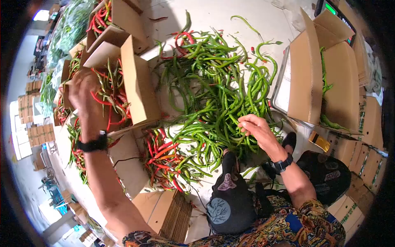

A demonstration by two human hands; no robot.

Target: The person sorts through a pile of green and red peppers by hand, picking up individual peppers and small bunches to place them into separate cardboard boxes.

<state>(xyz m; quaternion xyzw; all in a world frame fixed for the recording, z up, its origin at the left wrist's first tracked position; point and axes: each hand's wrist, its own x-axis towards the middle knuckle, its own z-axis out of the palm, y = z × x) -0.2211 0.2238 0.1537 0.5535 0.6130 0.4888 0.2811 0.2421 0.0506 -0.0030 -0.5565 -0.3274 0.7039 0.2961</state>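
Note:
Green chili peppers point(222, 99) lie in a large heap on the pale floor in front of me. My right hand point(257, 128) is over the heap's near right side, its fingers curled together close to some green peppers. Whether a pepper is between those fingertips is hard to make out. Far to the left, my left hand point(84, 88) is smeared by motion at the edge of an open cardboard box point(142, 88). Red and brownish-green chili peppers point(117, 92) fill that box. A smaller pile of red chili peppers point(158, 152) lies on the floor between the box and my knees.
On the right, an open cardboard box point(305, 78) with a few green peppers stands on a scale platform point(282, 88). Another box of red peppers point(101, 18) is at the far left. Flattened cardboard point(175, 216) is stacked beside my left leg.

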